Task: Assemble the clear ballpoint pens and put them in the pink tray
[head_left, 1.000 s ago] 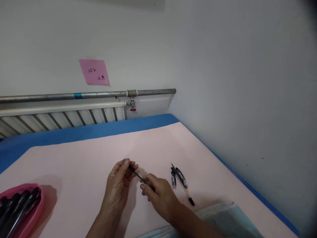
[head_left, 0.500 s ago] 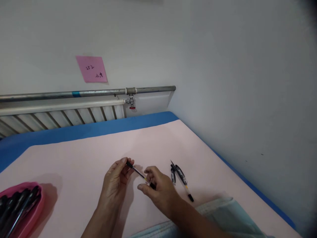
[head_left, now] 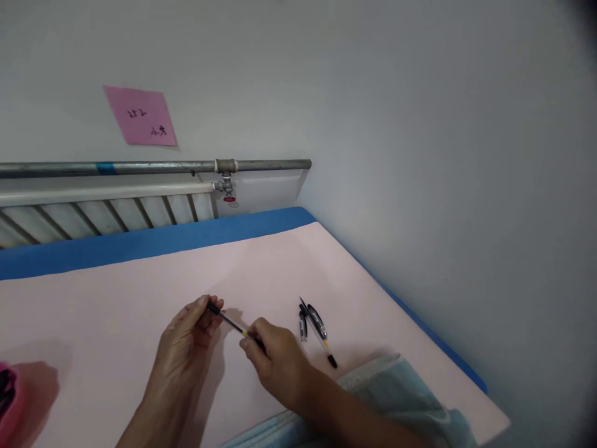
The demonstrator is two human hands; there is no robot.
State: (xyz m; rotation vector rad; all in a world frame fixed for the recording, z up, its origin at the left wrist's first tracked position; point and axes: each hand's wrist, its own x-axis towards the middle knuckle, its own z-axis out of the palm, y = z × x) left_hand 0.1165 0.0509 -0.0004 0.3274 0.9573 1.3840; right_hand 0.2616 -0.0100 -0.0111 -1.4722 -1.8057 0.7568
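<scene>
Between my two hands is a thin pen refill [head_left: 233, 322] with dark ink, a yellow band and black end pieces, tilted down to the right. My left hand [head_left: 186, 336] pinches its upper black end with thumb and fingertips. Around the lower end, past the yellow band, my right hand [head_left: 275, 351] is closed, and its fingers partly hide that end. To the right on the pink surface [head_left: 140, 311] lie a second refill [head_left: 319, 333] with a black end, a dark clear-ended pen part [head_left: 316, 320] and a shorter cap-like pen part [head_left: 303, 326].
A pink container [head_left: 13, 404] with black pens is cut off at the lower left. Light-blue fabric [head_left: 387, 386] lies beneath my right forearm. A radiator [head_left: 130, 211], a pipe [head_left: 172, 167] and walls border the blue-edged table.
The view has swung right, so everything sits further left and the pink container is mostly out of frame. My right hand's fingers have closed more tightly around the refill's lower end.
</scene>
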